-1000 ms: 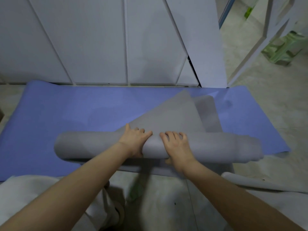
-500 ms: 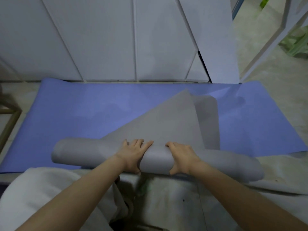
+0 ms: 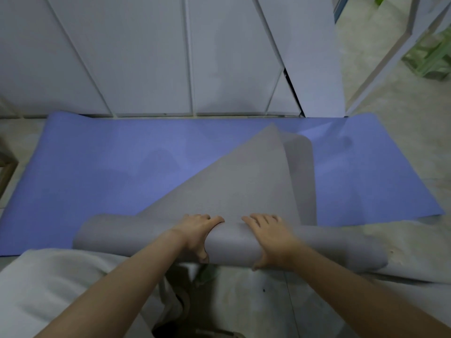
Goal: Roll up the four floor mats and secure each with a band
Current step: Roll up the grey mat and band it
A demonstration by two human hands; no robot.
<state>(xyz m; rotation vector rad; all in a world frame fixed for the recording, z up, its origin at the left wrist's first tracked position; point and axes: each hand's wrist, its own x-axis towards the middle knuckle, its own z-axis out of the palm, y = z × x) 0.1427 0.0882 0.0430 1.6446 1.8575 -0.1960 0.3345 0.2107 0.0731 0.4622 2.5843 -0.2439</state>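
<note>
A grey mat [image 3: 231, 242] lies partly rolled into a long tube across the near edge of a flat blue mat [image 3: 109, 167]. Its loose end [image 3: 239, 181] rises from the roll and folds over diagonally toward the back right. My left hand [image 3: 197, 230] and my right hand [image 3: 268, 235] grip the middle of the roll side by side. On each hand the fingers curl over the top and the thumb tucks under the near side. No band is visible.
White cabinet doors [image 3: 146, 57] stand right behind the blue mat, with one door panel [image 3: 312, 57] open at the right. A green stool [image 3: 432, 54] sits far right and a wooden frame [image 3: 6, 167] at the left edge. My pale trousers [image 3: 48, 276] are in the foreground.
Both hands have drawn the grey roll closer to me, off the blue mat's near edge. They shifted from pressing on top to wrapping around it.
</note>
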